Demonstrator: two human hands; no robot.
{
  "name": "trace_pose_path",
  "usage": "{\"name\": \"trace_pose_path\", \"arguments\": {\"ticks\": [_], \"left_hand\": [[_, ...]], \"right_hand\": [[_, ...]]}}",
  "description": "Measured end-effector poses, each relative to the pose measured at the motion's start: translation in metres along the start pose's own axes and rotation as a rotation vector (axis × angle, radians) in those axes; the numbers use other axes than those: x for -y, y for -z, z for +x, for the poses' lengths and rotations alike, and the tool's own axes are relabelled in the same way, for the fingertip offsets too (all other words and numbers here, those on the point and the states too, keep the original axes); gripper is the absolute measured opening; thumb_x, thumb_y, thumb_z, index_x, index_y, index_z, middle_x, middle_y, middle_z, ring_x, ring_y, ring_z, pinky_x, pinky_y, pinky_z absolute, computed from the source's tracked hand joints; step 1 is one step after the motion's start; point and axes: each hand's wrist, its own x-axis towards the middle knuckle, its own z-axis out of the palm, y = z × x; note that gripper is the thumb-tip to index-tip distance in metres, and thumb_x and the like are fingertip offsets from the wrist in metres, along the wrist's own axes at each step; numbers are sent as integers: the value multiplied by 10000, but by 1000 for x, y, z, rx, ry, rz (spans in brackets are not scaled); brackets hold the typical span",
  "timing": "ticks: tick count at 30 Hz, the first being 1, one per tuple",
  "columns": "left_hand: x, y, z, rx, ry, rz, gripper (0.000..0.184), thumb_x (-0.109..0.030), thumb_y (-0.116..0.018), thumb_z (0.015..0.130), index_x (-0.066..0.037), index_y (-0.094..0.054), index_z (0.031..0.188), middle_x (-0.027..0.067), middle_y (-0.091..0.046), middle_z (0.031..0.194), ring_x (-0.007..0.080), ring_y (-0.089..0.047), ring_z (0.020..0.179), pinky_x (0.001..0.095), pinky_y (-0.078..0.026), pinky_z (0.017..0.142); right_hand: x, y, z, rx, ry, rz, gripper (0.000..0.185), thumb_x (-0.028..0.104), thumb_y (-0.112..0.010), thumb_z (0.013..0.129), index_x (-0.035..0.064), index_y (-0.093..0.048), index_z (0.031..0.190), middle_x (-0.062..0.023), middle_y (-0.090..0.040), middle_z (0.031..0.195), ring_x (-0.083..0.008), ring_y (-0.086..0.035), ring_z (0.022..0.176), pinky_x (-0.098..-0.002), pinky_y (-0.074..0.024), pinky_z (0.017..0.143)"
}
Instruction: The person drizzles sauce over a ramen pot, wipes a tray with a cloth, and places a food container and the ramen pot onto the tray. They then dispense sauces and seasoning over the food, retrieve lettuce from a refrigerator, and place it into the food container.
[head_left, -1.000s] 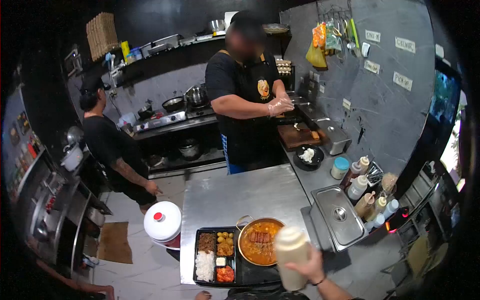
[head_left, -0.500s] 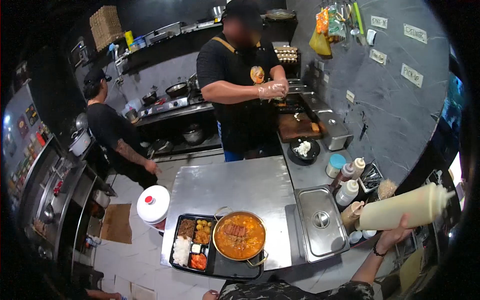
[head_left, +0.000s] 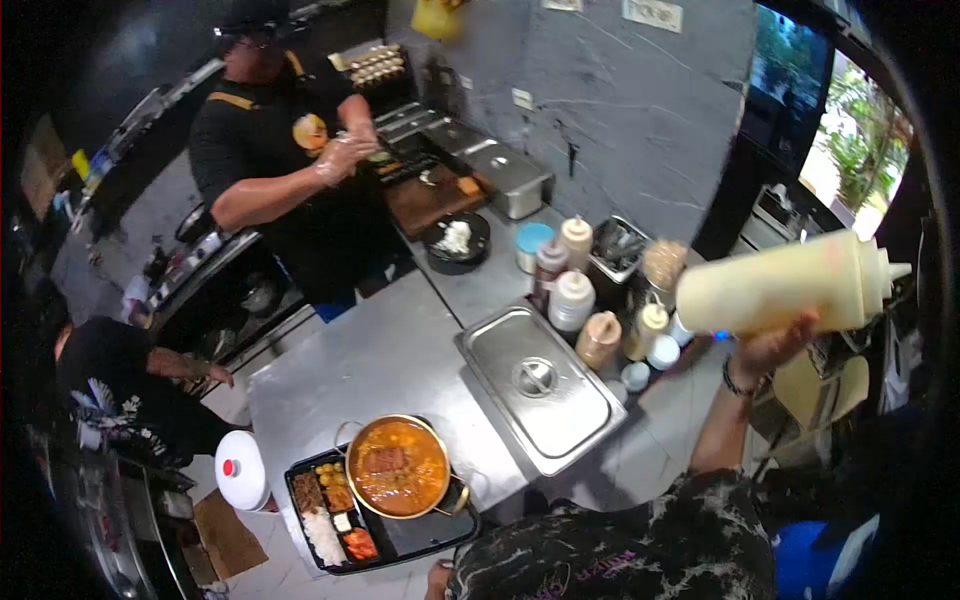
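My right hand (head_left: 778,348) is closed around a large squeeze bottle (head_left: 765,288) of pale cream sauce, held sideways with its nozzle to the right. Only a small part of my left hand (head_left: 438,578) shows at the bottom edge, and its fingers are not clear. Near it, a black tray (head_left: 405,545) sits on the steel table. On the tray, a brass two-handled pot (head_left: 395,465) holds orange-red stew with sliced meat on top. Left of the pot are compartments with rice (head_left: 323,538), kimchi (head_left: 360,544) and other side dishes.
Several sauce bottles (head_left: 572,300) stand behind a lidded steel pan (head_left: 540,390). A gloved co-worker (head_left: 270,180) works at a cutting board (head_left: 430,200) beside a black bowl (head_left: 457,243). Another person (head_left: 120,380) is at left, near a white lidded container (head_left: 240,470).
My view has swung right, so the table and co-workers sit further left. The squeeze bottle stays in my right hand, held sideways. The person at left appears lower in view.
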Motion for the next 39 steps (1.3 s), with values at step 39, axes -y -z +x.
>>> {"name": "trace_pose_path", "arguments": {"ticks": [39], "left_hand": [[26,-6,-29,31,166,-477,283,-242,-663,750,-59,-632,964,155,-668,863,255,-650,806,346,-499,724]], "right_hand": [[-85,-58,-108,894,-553,-512,467,83,-663,780,11,-452,1191,-119,-508,1174,-221,-524,1037,-320,-443,852]]}}
